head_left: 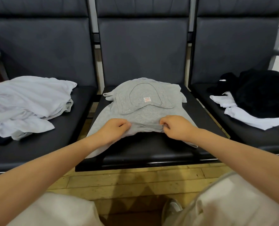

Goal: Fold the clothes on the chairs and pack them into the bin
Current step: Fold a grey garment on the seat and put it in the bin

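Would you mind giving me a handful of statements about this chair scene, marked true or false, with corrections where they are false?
1. Both hands pinch the grey T-shirt on the middle seat. True: the left hand and the right hand grip its near hem.
2. The grey T-shirt lies with its collar nearest the person. False: the collar and label are at the far end.
3. A pile of pale clothes lies on the left seat. True.
4. The black garment lies on the left seat. False: it is on the right seat, on top of a white garment.
5. The bin stands beside the chairs. False: no bin is in view.
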Demonstrator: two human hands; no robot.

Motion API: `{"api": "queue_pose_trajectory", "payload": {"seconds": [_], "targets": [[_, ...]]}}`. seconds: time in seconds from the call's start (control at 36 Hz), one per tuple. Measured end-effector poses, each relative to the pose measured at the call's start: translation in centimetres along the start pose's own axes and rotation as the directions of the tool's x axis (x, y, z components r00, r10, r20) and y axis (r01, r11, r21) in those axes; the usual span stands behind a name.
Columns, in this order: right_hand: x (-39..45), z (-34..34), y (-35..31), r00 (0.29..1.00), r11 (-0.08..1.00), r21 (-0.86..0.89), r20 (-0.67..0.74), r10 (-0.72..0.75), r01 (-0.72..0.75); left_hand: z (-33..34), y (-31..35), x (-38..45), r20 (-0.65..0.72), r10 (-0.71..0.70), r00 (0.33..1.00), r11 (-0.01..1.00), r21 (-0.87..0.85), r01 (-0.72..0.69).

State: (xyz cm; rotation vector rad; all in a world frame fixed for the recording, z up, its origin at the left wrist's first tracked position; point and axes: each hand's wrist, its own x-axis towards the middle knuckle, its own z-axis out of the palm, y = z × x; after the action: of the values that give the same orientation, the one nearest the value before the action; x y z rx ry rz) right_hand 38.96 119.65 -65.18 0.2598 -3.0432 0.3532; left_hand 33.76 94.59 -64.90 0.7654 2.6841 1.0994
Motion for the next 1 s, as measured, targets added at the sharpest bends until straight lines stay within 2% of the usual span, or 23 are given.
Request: {"api": "queue_pose_trajectory", "payload": {"seconds": [0.11,0.19,0.22,0.31,0.36,0.44,0.53,0.67,0.78,0.92,1.0], "targets": [[0.0,-1.2,-0.4,0.987,0.935,0.326,-0.026,0.156,-0.139,-1.0,0.8,-0.4,-0.091,-0.129,0.987,0.949,-0.301,0.096],[-0.9,-2.8,-0.7,0.99,0.88,0.462,-0.024,0.138,-0.112,-1.5,1.3,-0.6,-0.102,-0.203,0.974,0.906,-0.396,0.147],[-1.3,-3.4,-0.6,0.993,0.883,0.458,-0.008,0.115,-0.098,-1.6,1.5,-0.7,-0.102,-0.194,0.976,0.915,-0.376,0.143],[-2.4,-4.8,-0.1,0.992,0.903,0.416,0.101,0.073,-0.108,-2.1,1.6,-1.0,-0.17,-0.059,0.984,0.987,-0.16,0.031],[-2.9,-5.3,0.1,0.989,0.911,0.391,0.114,0.09,-0.128,-2.5,1.4,-1.2,-0.179,-0.048,0.983,0.986,-0.166,0.018],[-3.3,-4.7,-0.4,0.993,0.956,0.268,0.034,0.114,-0.119,-2.6,1.3,-1.2,-0.206,-0.064,0.977,0.98,-0.199,0.022],[-3.2,-2.8,-1.6,0.997,0.981,0.178,0.02,0.071,-0.074,-2.0,1.5,-1.2,-0.22,-0.06,0.974,0.984,-0.176,0.021],[-3.6,-0.5,-3.8,0.999,0.995,0.09,-0.015,-0.034,0.035,-0.9,0.3,-1.6,-0.128,-0.073,0.989,0.996,-0.05,0.067],[-3.7,1.1,-5.2,0.99,0.991,0.019,0.047,-0.136,0.135,-0.8,-0.8,-1.5,-0.107,-0.072,0.992,0.997,0.014,0.073],[-3.1,1.3,-5.4,0.985,0.979,0.124,0.032,-0.168,0.163,-0.9,-1.5,-1.5,-0.072,0.013,0.997,0.998,0.057,-0.009],[-2.9,1.2,-5.2,0.979,0.974,0.116,0.043,-0.199,0.192,-0.9,-1.8,-1.7,-0.008,0.05,0.999,0.998,0.03,-0.05]]}}
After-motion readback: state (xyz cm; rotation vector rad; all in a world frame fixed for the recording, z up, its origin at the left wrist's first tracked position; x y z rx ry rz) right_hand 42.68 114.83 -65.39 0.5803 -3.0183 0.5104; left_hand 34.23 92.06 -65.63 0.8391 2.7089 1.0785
